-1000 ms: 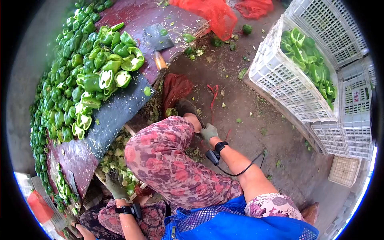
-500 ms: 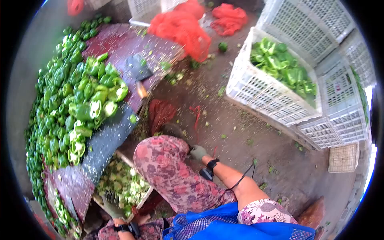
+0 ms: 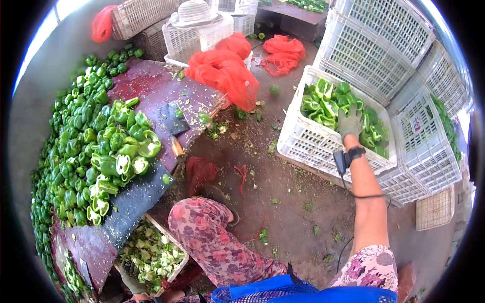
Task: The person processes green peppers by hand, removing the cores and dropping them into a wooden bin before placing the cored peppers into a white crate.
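My right hand, in a grey-green glove, rests on halved green peppers in a white plastic crate. Its fingers are spread over them. Down at the lower left, my left hand, also gloved, is beside a box of pepper cores and scraps; its fingers are mostly hidden. A large heap of green peppers, whole and some cut, covers the sloping work board. On that board lies a cleaver with a wooden handle.
White crates are stacked behind the pepper crate and at the right. Red mesh bags hang by the board's far end, near a white hat. Pepper scraps litter the floor. My knee is beside the scrap box.
My right hand has gone from beside my knee out to the right, onto the peppers in the crate. My left hand has shifted slightly down and left. The view has tilted up.
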`<state>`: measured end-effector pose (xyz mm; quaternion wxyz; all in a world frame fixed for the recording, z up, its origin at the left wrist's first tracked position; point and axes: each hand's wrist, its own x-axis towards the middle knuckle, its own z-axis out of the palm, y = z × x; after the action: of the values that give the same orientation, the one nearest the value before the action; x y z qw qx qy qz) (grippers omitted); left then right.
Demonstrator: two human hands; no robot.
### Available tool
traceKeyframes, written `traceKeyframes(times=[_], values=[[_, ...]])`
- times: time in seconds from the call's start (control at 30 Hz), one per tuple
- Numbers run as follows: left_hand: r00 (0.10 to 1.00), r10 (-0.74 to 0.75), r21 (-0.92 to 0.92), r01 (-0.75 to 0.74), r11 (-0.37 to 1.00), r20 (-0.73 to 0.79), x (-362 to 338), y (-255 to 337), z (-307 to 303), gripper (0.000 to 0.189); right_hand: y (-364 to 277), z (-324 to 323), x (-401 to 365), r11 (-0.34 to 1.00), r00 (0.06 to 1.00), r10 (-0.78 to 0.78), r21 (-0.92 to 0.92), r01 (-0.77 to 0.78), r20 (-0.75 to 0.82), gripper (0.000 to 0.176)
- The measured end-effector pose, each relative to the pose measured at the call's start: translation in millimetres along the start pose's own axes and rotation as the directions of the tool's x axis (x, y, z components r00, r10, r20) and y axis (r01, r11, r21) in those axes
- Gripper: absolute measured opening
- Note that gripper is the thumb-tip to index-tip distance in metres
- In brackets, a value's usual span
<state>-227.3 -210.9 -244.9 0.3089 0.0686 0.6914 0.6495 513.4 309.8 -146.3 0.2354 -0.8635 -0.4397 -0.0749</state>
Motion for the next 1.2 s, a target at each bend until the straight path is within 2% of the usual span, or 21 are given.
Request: traceKeyframes(times=[0.1, 0.13, 0.17, 0.23, 0.33, 0.37, 0.4, 0.47, 0.57, 0.6, 0.63, 0.7, 0.73, 0.77, 0.8, 0.87, 0.9, 0.97, 1.07, 1.13, 1.2], values=[[0.999, 0.0, -0.024, -0.001, 1.0, -0.042, 13.5, -5.1, -14.5, 0.063, -67.6, -29.4, -3.2, 0.991, 0.959, 0.081, -0.123, -0.049, 0.271, 0.075], [0.998, 0.02, -0.026, -0.022, 0.999, -0.067, 14.7, -5.2, -13.4, 0.06, -69.8, -9.8, 4.8, 0.988, 0.972, 0.018, -0.155, 0.019, 0.235, 0.077], [0.993, 0.076, -0.055, -0.081, 0.995, -0.092, 4.8, 0.8, 7.6, 0.056, -81.6, -7.8, 5.5, 0.98, 0.955, 0.019, -0.194, 0.04, 0.297, 0.077], [0.986, 0.065, 0.055, -0.057, 0.997, -0.154, 0.0, 2.9, 15.5, 0.058, -112.7, -13.4, -3.4, 0.959, 0.919, 0.015, -0.265, 0.098, 0.394, 0.074], [0.978, -0.014, 0.157, 0.048, 0.986, -0.21, -3.0, -0.7, 31.7, 0.06, -124.3, 1.4, -3.6, 0.909, 0.901, -0.143, -0.307, 0.283, 0.409, 0.066], [0.976, 0.075, 0.17, -0.04, 0.985, -0.204, -1.8, -0.7, 40.9, 0.059, -121.1, 21.6, 3.5, 0.922, 0.887, -0.198, -0.23, 0.313, 0.416, 0.065], [0.991, 0.086, 0.174, -0.067, 0.982, -0.101, -6.1, -0.9, 48.7, 0.058, -118.2, 41.1, 10.0, 0.928, 0.871, -0.254, -0.149, 0.342, 0.421, 0.063], [0.984, -0.179, -0.033, 0.179, 0.983, 0.004, 45.0, -38.2, -0.7, 0.053, -112.7, 46.2, 22.4, 0.915, 0.805, -0.324, -0.051, 0.399, 0.497, 0.062], [0.978, -0.129, 0.135, 0.152, 0.979, -0.163, 15.5, -21.1, 62.8, 0.049, -110.3, 20.1, 29.2, 0.899, 0.722, -0.37, 0.028, 0.438, 0.584, 0.063], [0.992, -0.094, 0.158, 0.106, 0.982, -0.085, 16.0, -24.6, 69.0, 0.049, -112.5, 9.2, 26.6, 0.901, 0.678, -0.358, 0.049, 0.431, 0.642, 0.063], [0.998, -0.054, 0.175, 0.056, 0.983, -0.018, 15.6, -28.5, 70.4, 0.049, -103.6, 11.0, 28.6, 0.868, 0.653, -0.464, 0.158, 0.471, 0.599, 0.06], [0.998, -0.042, 0.186, 0.031, 0.982, 0.055, 3.5, -17.3, 80.9, 0.044, -94.0, -0.4, 34.3, 0.736, 0.452, -0.584, 0.205, 0.645, 0.674, 0.052], [0.976, 0.105, 0.295, -0.16, 0.942, 0.191, -12.7, -8.8, 93.0, 0.038, -100.4, -27.5, 18.4, 0.794, 0.551, -0.541, 0.171, 0.583, 0.636, 0.053], [0.98, -0.103, 0.066, 0.094, 0.993, 0.167, -23.5, 14.0, 108.9, 0.033, -83.4, -14.8, 18.8, 0.85, 0.733, -0.519, 0.178, 0.495, 0.439, 0.044], [0.985, -0.099, 0.069, 0.09, 0.994, 0.141, -12.7, -8.0, 83.8, 0.038, -73.3, -10.8, 24.2, 0.846, 0.774, -0.533, 0.183, 0.501, 0.342, 0.044], [0.949, 0.156, 0.467, -0.273, 0.841, 0.274, -29.1, -2.5, 70.1, 0.04, -53.3, -1.1, 40.7, 0.808, 0.751, -0.569, 0.056, 0.587, 0.335, 0.045], [0.938, 0.222, 0.502, -0.332, 0.799, 0.268, -34.6, 14.4, 87.9, 0.035, -46.8, 10.2, 52.3, 0.773, 0.726, -0.578, -0.034, 0.633, 0.372, 0.046], [0.99, 0.121, 0.282, -0.138, 0.949, 0.077, -11.0, 5.9, 86.8, 0.033, -43.6, 27.5, 67.7, 0.709, 0.693, -0.583, -0.152, 0.689, 0.424, 0.048], [0.986, 0.167, 0.19, -0.162, 0.968, -0.01, -8.3, 30.8, 105.0, 0.031, -38.0, 36.2, 75.6, 0.644, 0.663, -0.598, -0.223, 0.732, 0.45, 0.052], [0.948, 0.313, 0.345, -0.275, 0.898, -0.06, 12.0, 40.2, 110.0, 0.026, -37.9, 32.7, 76.4, 0.59, 0.632, -0.625, -0.253, 0.767, 0.457, 0.055], [0.824, 0.564, 0.679, -0.385, 0.624, -0.051, 64.4, 43.8, 108.5, 0.029, -47.1, 25.6, 61.5, 0.437, 0.507, -0.743, -0.257, 0.862, 0.437, 0.059]])
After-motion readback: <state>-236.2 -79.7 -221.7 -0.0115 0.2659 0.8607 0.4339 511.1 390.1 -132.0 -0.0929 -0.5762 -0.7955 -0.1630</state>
